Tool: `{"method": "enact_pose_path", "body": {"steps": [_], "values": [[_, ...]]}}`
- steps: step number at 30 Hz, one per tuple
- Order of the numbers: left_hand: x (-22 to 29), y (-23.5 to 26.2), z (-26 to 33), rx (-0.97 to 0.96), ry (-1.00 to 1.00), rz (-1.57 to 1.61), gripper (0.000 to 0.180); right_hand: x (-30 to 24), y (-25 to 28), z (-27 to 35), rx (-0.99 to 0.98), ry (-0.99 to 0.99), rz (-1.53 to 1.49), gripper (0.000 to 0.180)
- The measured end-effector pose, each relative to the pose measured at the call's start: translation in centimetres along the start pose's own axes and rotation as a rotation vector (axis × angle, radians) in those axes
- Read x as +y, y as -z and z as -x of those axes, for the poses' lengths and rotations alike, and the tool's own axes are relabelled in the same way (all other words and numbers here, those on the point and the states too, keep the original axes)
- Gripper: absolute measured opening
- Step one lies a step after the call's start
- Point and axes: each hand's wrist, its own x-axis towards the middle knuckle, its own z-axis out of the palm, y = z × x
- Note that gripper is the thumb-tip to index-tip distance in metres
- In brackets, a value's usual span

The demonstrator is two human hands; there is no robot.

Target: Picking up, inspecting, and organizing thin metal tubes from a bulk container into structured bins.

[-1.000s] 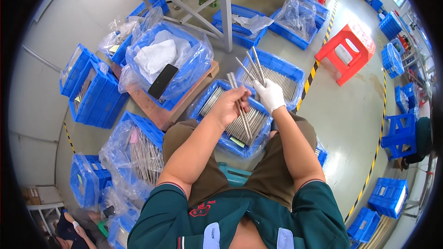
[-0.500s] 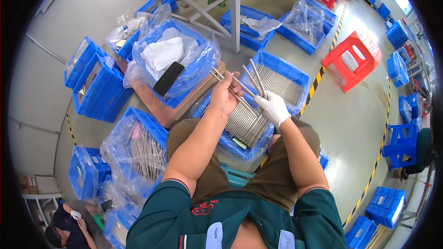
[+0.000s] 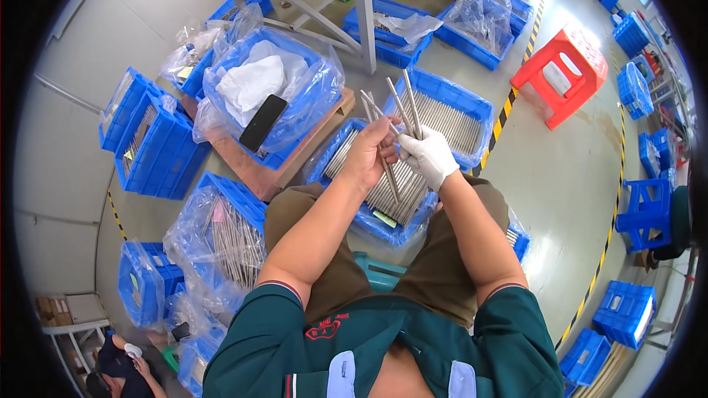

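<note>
My bare left hand [image 3: 367, 155] is closed around a few thin metal rods [image 3: 391, 182], which slant down past its fingers. Close beside it, my right hand [image 3: 431, 158], in a white glove, grips more metal rods [image 3: 410, 99] that stick up and fan apart. One rod crosses between the two hands; which hand bears it I cannot tell. Below them, between my knees, a plastic-lined blue crate [image 3: 396, 236] holds rows of similar rods. Just beyond it a second blue crate [image 3: 487, 121] is filled with rods lying side by side.
A blue crate [image 3: 284, 158] with white cloth and a black phone [image 3: 263, 122] stands on a wooden pallet [image 3: 254, 177] to the left. Nearer is a bagged crate of loose rods [image 3: 234, 239]. A red stool [image 3: 564, 74] stands right, beyond striped floor tape [image 3: 504, 116]. Another person sits lower left.
My hands have come closer together. The rods in my left hand have swung steeper, and those in my right stand more upright. The view has shifted slightly.
</note>
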Motion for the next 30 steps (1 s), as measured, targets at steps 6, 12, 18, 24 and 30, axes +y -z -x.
{"method": "enact_pose_path", "body": {"steps": [6,12,18,24,30], "values": [[0.1,-1.0,1.1,-0.044,-0.044,-0.012,0.023,0.2,0.9,0.4,-0.2,-0.194,-0.316,0.013],[0.1,-1.0,1.4,0.026,-0.119,-0.191,0.024,0.1,-0.2,1.2,-0.141,-0.103,-0.237,0.015],[0.9,-1.7,1.4,-0.007,-0.101,-0.129,0.024,-0.9,0.1,1.4,-0.183,-0.176,-0.33,0.018],[-0.2,-2.1,1.2,0.141,-0.193,-0.273,0.021,-0.4,-1.3,1.0,-0.011,-0.054,-0.221,0.017],[0.4,-2.6,1.3,-0.029,-0.095,-0.18,0.02,-0.1,0.0,0.5,-0.085,-0.101,-0.34,0.016]]}}
